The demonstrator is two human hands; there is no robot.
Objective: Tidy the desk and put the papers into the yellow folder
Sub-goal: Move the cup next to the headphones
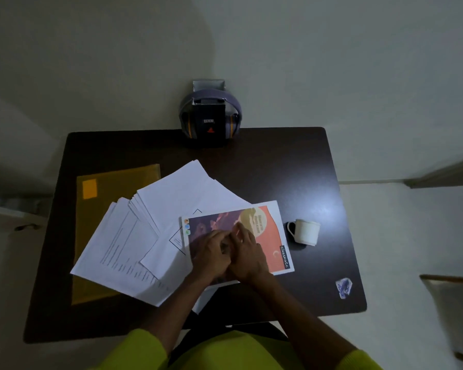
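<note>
A yellow folder (112,180) lies flat at the desk's left, half covered by a fanned spread of several white papers (177,193), some of them printed. On the right part of the spread lies a colourful notebook (270,231) with an orange and purple cover. My left hand (211,253) and my right hand (249,253) rest side by side on the notebook's cover, touching each other. Their fingers are loosely bent and hold nothing that I can see.
The dark desk (292,161) stands against a pale wall. A white mug (306,232) sits just right of the notebook. A crumpled blue-and-white wrapper (344,288) lies near the front right corner. Headphones (210,116) hang over a dark box at the back edge.
</note>
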